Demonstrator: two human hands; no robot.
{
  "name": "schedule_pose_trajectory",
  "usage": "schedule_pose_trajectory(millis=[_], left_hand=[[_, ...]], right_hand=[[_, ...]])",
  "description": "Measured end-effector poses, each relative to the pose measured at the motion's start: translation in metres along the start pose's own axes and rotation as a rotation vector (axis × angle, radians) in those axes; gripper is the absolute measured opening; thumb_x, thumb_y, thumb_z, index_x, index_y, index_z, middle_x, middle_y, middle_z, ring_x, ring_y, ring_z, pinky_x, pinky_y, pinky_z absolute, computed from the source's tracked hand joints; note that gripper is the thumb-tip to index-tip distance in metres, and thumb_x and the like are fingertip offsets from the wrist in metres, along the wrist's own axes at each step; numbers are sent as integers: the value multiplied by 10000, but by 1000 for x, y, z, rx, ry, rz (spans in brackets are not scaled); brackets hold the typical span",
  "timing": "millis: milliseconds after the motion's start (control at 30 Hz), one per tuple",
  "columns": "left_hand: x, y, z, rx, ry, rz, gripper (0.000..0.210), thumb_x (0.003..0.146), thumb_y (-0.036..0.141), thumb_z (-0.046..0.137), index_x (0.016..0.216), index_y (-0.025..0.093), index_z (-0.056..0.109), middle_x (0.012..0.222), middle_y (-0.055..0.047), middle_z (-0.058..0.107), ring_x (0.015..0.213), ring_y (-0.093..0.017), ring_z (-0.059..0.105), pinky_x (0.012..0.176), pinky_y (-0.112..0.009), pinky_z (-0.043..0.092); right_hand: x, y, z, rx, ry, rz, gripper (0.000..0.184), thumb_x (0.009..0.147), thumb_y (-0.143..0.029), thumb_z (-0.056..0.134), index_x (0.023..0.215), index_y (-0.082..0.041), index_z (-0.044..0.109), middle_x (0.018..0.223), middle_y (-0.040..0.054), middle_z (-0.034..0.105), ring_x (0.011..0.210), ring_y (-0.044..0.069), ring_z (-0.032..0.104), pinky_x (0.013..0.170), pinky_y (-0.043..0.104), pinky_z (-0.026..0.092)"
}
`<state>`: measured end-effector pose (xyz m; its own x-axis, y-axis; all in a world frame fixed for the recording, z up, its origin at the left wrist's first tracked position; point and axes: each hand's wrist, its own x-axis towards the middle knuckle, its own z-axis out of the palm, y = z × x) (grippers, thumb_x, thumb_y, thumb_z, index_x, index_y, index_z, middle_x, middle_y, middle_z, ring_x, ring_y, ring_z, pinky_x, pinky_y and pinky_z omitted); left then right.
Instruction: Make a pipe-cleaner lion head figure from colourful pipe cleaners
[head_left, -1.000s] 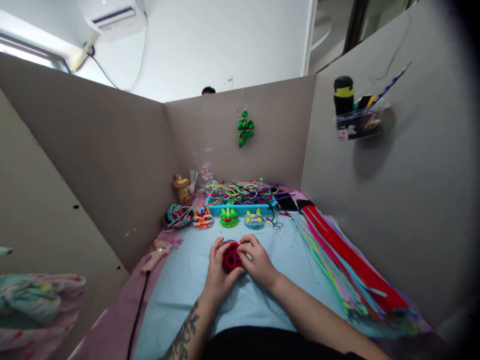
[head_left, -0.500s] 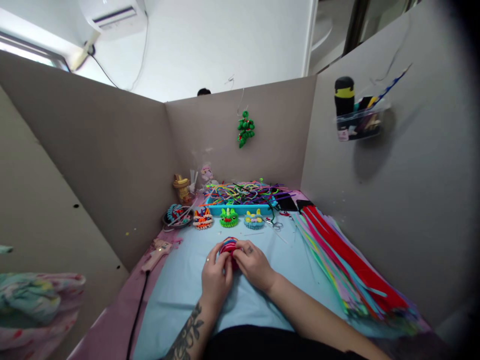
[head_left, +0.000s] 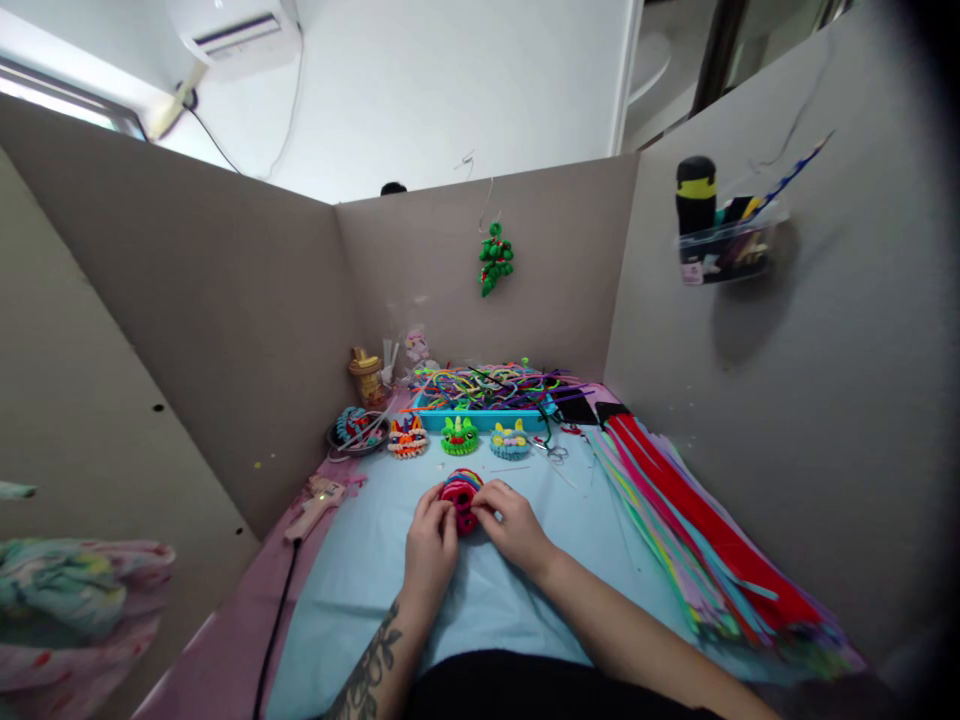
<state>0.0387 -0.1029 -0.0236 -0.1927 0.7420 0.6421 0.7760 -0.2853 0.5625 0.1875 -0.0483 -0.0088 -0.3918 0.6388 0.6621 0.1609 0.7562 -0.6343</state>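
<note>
A red round pipe-cleaner piece (head_left: 463, 490), with blue and other coloured bands along its top, sits between my hands over the light blue cloth. Two dark round openings show on its front. My left hand (head_left: 433, 530) grips its left side between thumb and fingers. On the right side, my right hand (head_left: 510, 520) pinches its edge with thumb and forefinger. Beyond it stand three small finished-looking pipe-cleaner animal heads: an orange and white one (head_left: 407, 438), a green one (head_left: 459, 436) and a blue and yellow one (head_left: 509, 440).
A blue tray (head_left: 480, 420) heaped with coloured pipe cleaners stands at the back. Scissors (head_left: 556, 454) lie to its front right. Long pipe-cleaner bundles (head_left: 705, 510) line the right side. A pink glue gun (head_left: 315, 510) with a black cord and a dark bowl (head_left: 357, 436) are at left.
My hands have drawn a little apart on the red piece, so more of its front and its dark openings show. The view has shifted slightly.
</note>
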Motion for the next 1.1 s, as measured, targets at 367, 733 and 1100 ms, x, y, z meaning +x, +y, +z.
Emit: schedule_pose_trajectory(millis=[367,733,1100], left_hand=[[-1,4,2,-27,-18,25,187,856,159,442,814,171,624,1139,-116,592,1078,-209,574,946,-394,479],[-1,9,1,-49,-31,0,202,857,161,438,797,172,630,1134,-118,593,1061,-213,581,932,-406,486],[-4,9,4,-12,-44,72,217,849,127,440,846,179,650,1196,-108,585,1091,-208,583,925,-380,503]], right_hand=[[0,1,3,3,-22,-1,146,805,-90,540,789,-199,635,775,30,613,763,161,571,719,278,473],[-2,2,7,-83,-82,-14,177,811,-48,472,769,-191,566,818,30,525,797,166,525,750,303,463],[-3,1,13,-107,-2,9,213,793,-20,428,720,-202,511,769,22,493,763,177,503,701,307,457]])
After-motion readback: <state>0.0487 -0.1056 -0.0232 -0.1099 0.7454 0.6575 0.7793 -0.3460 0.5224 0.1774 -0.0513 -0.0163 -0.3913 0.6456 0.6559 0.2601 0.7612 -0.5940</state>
